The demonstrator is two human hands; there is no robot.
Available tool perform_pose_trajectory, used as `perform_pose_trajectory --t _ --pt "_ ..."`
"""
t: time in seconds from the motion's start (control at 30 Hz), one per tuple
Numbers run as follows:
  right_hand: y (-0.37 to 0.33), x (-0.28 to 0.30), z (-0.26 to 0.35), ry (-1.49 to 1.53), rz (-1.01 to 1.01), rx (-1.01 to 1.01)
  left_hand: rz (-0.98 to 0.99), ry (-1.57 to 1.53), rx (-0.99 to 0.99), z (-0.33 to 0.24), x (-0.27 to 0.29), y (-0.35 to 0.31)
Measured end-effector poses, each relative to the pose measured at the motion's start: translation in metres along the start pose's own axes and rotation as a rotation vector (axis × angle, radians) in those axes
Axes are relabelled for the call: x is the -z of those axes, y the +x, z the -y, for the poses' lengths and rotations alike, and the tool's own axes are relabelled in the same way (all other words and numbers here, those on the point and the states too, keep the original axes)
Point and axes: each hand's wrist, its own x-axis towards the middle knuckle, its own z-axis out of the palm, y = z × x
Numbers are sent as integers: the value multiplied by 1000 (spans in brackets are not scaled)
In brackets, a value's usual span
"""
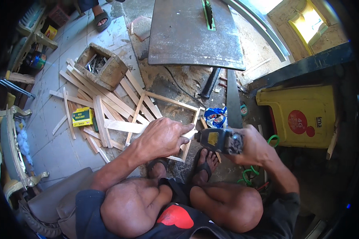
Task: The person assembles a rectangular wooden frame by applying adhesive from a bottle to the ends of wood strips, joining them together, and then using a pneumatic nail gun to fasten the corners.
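My left hand (pixel 161 137) is closed around a pale wooden slat (pixel 121 126) that juts out to the left at knee height. My right hand (pixel 253 149) grips a black and yellow nail gun (pixel 219 140), whose nose touches the slat's end beside my left fingers. A green coiled air hose (pixel 249 173) trails down from the gun on the right. Below the hands lies a rectangular wooden frame (pixel 169 101) on the floor, with my feet in sandals (pixel 203 163) at its near edge. My knees fill the bottom of the view.
A heap of wooden slats (pixel 89 93) covers the tiled floor at left, with a wooden box of nails (pixel 97 65) and a small yellow-green box (pixel 82 116). A table saw (pixel 187 36) stands ahead, a yellow container (pixel 303 115) at right, a handsaw (pixel 232 99) between them.
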Motion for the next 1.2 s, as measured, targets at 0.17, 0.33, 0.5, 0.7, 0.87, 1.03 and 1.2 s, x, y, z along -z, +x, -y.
perform_pose_trajectory --t 0.17,0.33,0.5,0.7,0.87,1.03,1.2 --pt "-61 -85 -77 456 -434 -117 0 -68 -39 8 5 9" --pt "-109 -192 -105 685 -606 -576 -124 -194 64 21 24 -6" --pt "-144 -253 -114 821 -680 -869 -180 -536 147 26 45 -20" --pt "-130 -225 -103 838 -738 -792 -206 -1064 180 32 41 -26" --pt "-91 -100 -44 680 -776 -304 -230 -1042 67 17 27 -12" --pt "3 -23 26 259 -608 262 -238 -1025 48 15 18 -16" --pt "41 -33 40 201 -504 310 -267 -1004 27 7 24 -19"
